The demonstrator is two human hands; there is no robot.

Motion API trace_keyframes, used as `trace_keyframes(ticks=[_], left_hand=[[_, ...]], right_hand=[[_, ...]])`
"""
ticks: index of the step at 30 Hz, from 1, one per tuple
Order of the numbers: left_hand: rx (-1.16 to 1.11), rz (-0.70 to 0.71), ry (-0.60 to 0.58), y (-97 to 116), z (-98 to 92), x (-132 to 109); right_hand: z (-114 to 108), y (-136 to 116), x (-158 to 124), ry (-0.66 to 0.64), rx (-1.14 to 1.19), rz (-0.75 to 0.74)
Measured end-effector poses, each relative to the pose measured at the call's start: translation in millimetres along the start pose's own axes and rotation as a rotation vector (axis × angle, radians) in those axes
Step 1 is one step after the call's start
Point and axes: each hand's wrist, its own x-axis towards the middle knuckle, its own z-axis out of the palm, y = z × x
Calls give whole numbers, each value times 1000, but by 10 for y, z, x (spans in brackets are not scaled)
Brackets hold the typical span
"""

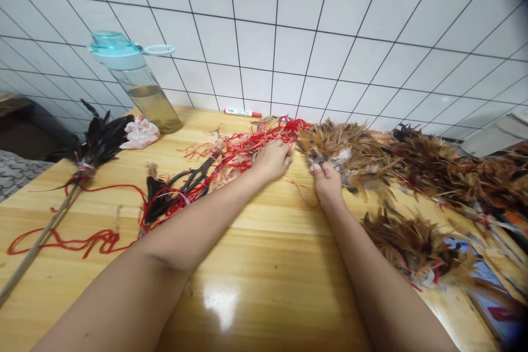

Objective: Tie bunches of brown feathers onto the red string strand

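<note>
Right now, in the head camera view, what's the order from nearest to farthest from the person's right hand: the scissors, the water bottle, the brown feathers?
1. Brown feather bunch: ahead, against the right hand.
2. Black-handled scissors: to the left.
3. Water bottle: farther left, towards the back.

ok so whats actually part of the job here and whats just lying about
Part of the job:
left hand at the tangle of red string
right hand at the brown feather bunch
black-handled scissors
black feathers tied to a cane

Just lying about:
blue-lidded plastic bottle
red-capped marker
pink cloth
</note>
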Motion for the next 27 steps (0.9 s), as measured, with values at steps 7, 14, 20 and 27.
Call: trace_keyframes(ticks=[7,14,20,27], left_hand=[[95,-60,-59,48,36,-1],[-471,-137,-9,82,-92,46],[-1141,-281,-172,268,-122,16],[-1304,-285,-230,357,-65,-31]], right_hand=[[-6,-28,-15,17,-1,-3],[-27,-61,-15,29,-1,-7],[-22,-67,-14,56,13,15],[-13,-55,-7,13,-7,-17]])
